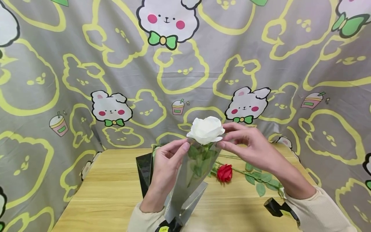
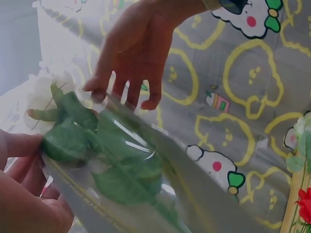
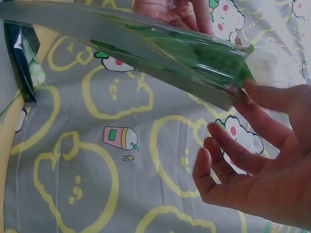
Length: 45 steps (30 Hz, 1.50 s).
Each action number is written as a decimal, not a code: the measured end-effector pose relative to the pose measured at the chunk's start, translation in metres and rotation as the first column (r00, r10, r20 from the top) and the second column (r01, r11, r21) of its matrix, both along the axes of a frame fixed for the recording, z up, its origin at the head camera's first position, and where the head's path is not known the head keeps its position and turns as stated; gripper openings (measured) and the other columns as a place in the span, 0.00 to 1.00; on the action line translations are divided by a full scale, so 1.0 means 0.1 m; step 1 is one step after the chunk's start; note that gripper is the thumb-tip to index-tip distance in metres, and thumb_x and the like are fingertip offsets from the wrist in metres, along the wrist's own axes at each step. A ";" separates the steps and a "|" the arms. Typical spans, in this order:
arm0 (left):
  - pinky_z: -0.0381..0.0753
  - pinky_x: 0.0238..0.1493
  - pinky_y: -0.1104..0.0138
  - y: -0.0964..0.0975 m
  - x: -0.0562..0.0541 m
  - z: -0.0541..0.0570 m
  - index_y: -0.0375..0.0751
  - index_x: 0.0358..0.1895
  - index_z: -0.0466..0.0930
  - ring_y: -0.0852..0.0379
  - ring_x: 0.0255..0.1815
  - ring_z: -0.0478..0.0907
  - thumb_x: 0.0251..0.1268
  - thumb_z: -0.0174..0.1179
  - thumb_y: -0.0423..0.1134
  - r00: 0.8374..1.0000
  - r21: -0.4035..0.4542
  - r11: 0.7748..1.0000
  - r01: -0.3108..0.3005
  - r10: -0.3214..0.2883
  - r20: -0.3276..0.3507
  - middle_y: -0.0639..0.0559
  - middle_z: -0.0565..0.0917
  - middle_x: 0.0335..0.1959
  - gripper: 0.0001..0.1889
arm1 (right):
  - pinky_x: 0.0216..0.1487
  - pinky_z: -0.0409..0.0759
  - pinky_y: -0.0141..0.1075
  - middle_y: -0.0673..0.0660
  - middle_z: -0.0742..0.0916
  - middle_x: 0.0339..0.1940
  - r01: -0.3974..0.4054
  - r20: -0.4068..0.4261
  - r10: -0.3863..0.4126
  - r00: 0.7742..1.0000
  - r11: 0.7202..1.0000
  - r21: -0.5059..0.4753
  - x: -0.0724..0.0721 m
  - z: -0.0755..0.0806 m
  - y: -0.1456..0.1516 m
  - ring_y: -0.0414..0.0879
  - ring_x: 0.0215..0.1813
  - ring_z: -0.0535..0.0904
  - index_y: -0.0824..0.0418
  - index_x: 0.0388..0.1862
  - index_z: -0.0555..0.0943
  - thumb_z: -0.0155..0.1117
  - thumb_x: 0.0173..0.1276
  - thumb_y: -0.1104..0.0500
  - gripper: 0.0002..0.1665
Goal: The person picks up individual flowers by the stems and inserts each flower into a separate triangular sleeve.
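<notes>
A white rose (image 1: 206, 130) with green leaves stands in a clear, gold-lined flower sleeve (image 1: 181, 190), its bloom above the open top. My left hand (image 1: 166, 166) pinches the left side of the sleeve's rim between thumb and fingers, just under the petals. On the opposite side, my right hand (image 1: 253, 146) holds the rim between thumb and index finger, as the right wrist view shows; its other fingers (image 3: 218, 160) are loosely bent. Leaves (image 2: 129, 179) show through the film in the left wrist view. The sleeve narrows downward towards my body.
A red rose (image 1: 224, 173) lies on the wooden table (image 1: 101, 193) right of the sleeve, beside leafy stems (image 1: 261, 178). Behind my left hand are dark wrapping sleeves (image 1: 143, 170) with greenery. A patterned grey cloth (image 1: 185, 83) hangs behind and around the table.
</notes>
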<state>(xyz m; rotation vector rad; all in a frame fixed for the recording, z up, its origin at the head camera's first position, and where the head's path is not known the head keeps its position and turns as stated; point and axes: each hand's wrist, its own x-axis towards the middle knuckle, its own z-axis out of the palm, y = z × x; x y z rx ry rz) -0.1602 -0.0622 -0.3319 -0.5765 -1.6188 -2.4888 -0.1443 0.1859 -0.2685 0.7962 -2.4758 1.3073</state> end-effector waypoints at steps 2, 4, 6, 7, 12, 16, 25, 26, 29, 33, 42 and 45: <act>0.55 0.22 0.71 0.00 0.00 0.00 0.49 0.41 0.92 0.64 0.18 0.57 0.70 0.62 0.26 1.000 0.003 1.000 0.001 -0.001 0.004 0.58 0.79 0.22 0.13 | 0.51 0.81 0.38 0.53 0.83 0.62 -0.023 -0.010 0.023 1.000 1.000 0.001 -0.01 -0.02 -0.02 0.49 0.59 0.79 0.51 0.36 0.90 0.75 0.67 0.62 0.04; 0.57 0.23 0.72 0.01 -0.01 0.00 0.48 0.41 0.92 0.64 0.19 0.58 0.71 0.62 0.26 1.000 0.002 1.000 0.014 -0.014 0.018 0.58 0.80 0.23 0.12 | 0.53 0.82 0.38 0.53 0.83 0.61 -0.041 -0.053 0.041 0.998 0.999 -0.001 -0.03 -0.05 -0.04 0.49 0.59 0.79 0.51 0.35 0.90 0.76 0.65 0.64 0.07; 0.65 0.25 0.75 0.00 -0.01 0.00 0.47 0.42 0.91 0.65 0.22 0.65 0.72 0.61 0.28 0.998 0.001 0.999 0.050 -0.050 0.047 0.57 0.81 0.27 0.11 | 0.52 0.82 0.36 0.53 0.84 0.58 -0.051 -0.105 0.049 0.993 0.999 -0.019 -0.04 -0.09 -0.07 0.48 0.58 0.79 0.52 0.33 0.89 0.77 0.63 0.67 0.09; 0.69 0.28 0.75 0.00 -0.02 0.01 0.47 0.42 0.90 0.65 0.25 0.68 0.73 0.60 0.29 0.995 0.003 0.997 0.077 -0.077 0.063 0.56 0.81 0.29 0.11 | 0.51 0.83 0.35 0.53 0.84 0.57 -0.053 -0.128 0.048 0.991 0.998 -0.031 -0.05 -0.10 -0.08 0.48 0.57 0.80 0.53 0.33 0.89 0.76 0.62 0.68 0.09; 0.81 0.43 0.69 -0.02 -0.07 0.00 0.43 0.42 0.87 0.61 0.40 0.78 0.80 0.53 0.34 0.964 -0.021 0.970 0.242 -0.238 0.114 0.54 0.81 0.39 0.11 | 0.57 0.76 0.28 0.52 0.85 0.54 -0.012 -0.182 0.004 0.983 0.999 -0.040 -0.07 -0.14 -0.11 0.49 0.62 0.77 0.51 0.33 0.89 0.77 0.61 0.68 0.11; 0.82 0.42 0.67 -0.04 -0.11 0.00 0.43 0.37 0.86 0.60 0.37 0.80 0.81 0.52 0.34 0.953 -0.053 0.957 0.284 -0.276 0.124 0.53 0.81 0.37 0.13 | 0.61 0.72 0.27 0.53 0.84 0.59 0.008 -0.190 -0.012 0.982 1.000 -0.021 -0.05 -0.14 -0.09 0.51 0.66 0.76 0.50 0.32 0.88 0.77 0.62 0.66 0.10; 0.81 0.40 0.70 -0.02 -0.11 0.04 0.48 0.39 0.91 0.62 0.41 0.80 0.77 0.53 0.27 0.976 0.082 0.987 0.138 -0.150 0.156 0.55 0.86 0.39 0.16 | 0.48 0.83 0.31 0.51 0.85 0.58 0.061 -0.114 -0.080 0.990 0.985 -0.160 -0.04 -0.22 -0.02 0.42 0.57 0.80 0.57 0.48 0.86 0.75 0.65 0.69 0.14; 0.81 0.40 0.70 -0.02 -0.11 0.05 0.48 0.39 0.91 0.62 0.41 0.81 0.77 0.53 0.27 0.978 0.094 0.987 0.129 -0.142 0.151 0.55 0.86 0.39 0.17 | 0.48 0.83 0.32 0.51 0.85 0.58 0.069 -0.095 -0.087 0.992 0.981 -0.179 -0.04 -0.25 -0.02 0.42 0.57 0.80 0.58 0.49 0.86 0.74 0.65 0.69 0.14; 0.82 0.41 0.69 0.00 -0.12 0.06 0.48 0.39 0.91 0.62 0.41 0.81 0.77 0.52 0.25 0.982 0.107 0.988 0.116 -0.130 0.138 0.55 0.87 0.38 0.18 | 0.46 0.84 0.32 0.53 0.86 0.54 0.074 -0.062 -0.090 0.994 0.972 -0.225 -0.07 -0.34 -0.04 0.41 0.54 0.82 0.60 0.44 0.87 0.72 0.67 0.69 0.08; 0.83 0.46 0.64 0.02 -0.15 0.05 0.43 0.47 0.89 0.60 0.47 0.80 0.78 0.54 0.27 0.988 0.032 0.994 0.103 -0.106 0.115 0.53 0.86 0.41 0.14 | 0.40 0.84 0.32 0.54 0.87 0.52 0.074 -0.040 -0.089 0.995 0.956 -0.285 -0.12 -0.40 -0.11 0.43 0.53 0.83 0.63 0.37 0.88 0.71 0.69 0.67 0.01; 0.80 0.58 0.56 0.04 -0.24 0.07 0.32 0.54 0.78 0.54 0.55 0.79 0.84 0.49 0.43 0.966 -0.147 0.956 0.252 -0.240 0.098 0.47 0.80 0.52 0.16 | 0.45 0.85 0.32 0.58 0.86 0.51 0.083 -0.065 -0.119 0.991 0.908 -0.410 -0.18 -0.39 -0.27 0.46 0.53 0.82 0.67 0.39 0.86 0.69 0.71 0.67 0.02; 0.80 0.57 0.56 0.04 -0.26 0.07 0.31 0.57 0.77 0.54 0.54 0.79 0.83 0.48 0.45 0.961 -0.126 0.955 0.270 -0.258 0.098 0.47 0.80 0.52 0.19 | 0.46 0.85 0.32 0.58 0.86 0.50 0.100 -0.081 -0.148 0.986 0.899 -0.425 -0.19 -0.40 -0.26 0.46 0.52 0.82 0.67 0.41 0.86 0.68 0.72 0.67 0.03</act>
